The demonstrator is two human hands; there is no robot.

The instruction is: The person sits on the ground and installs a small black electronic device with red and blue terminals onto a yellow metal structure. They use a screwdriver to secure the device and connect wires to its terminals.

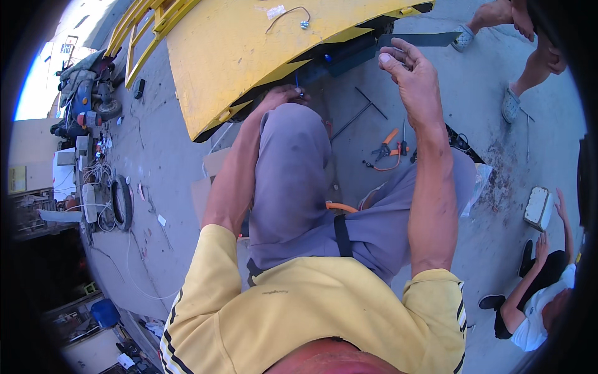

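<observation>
My left hand is at the lower edge of a yellow metal panel with black stripes. Its fingers close around the end of a thin blue wire, where a small dark piece shows at the fingertips. Raised on the right, my right hand has loosely bent fingers, with a gap between thumb and fingertips and nothing visible in them. Behind its fingers runs a dark flat strip. A small blue part sits under the panel's edge, between my hands.
On the ground beyond my knees lie a T-handled rod and orange-handled pliers. Another person's legs stand at the far right; someone in white sits lower right near a white block. A motorcycle and a tyre are at left.
</observation>
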